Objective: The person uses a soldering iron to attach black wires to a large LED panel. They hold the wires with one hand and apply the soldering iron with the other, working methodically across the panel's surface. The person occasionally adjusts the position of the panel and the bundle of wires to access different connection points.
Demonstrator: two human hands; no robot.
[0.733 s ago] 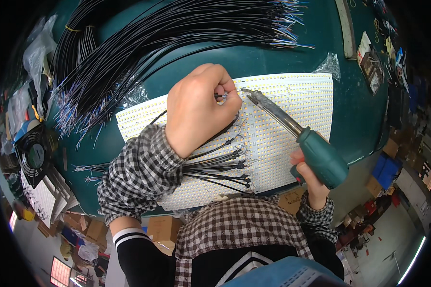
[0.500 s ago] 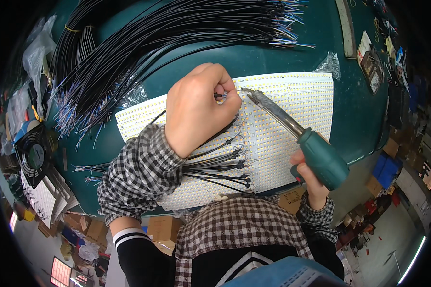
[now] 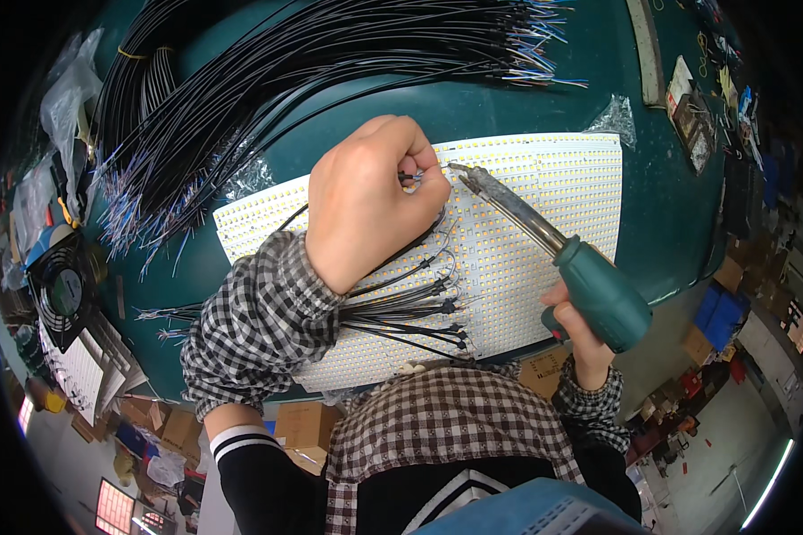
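We've got the green bench with the white LED panel lying flat on it, our right hand wrapped tight round the green soldering iron, left hand pinching 1 thin black wire right at the iron's tip

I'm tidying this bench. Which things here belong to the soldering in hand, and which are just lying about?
In use: left hand pinching a black wire; right hand holding the soldering iron; LED panel; attached wires.

Lying about: wire bundle, fan, plastic bags, cardboard boxes.
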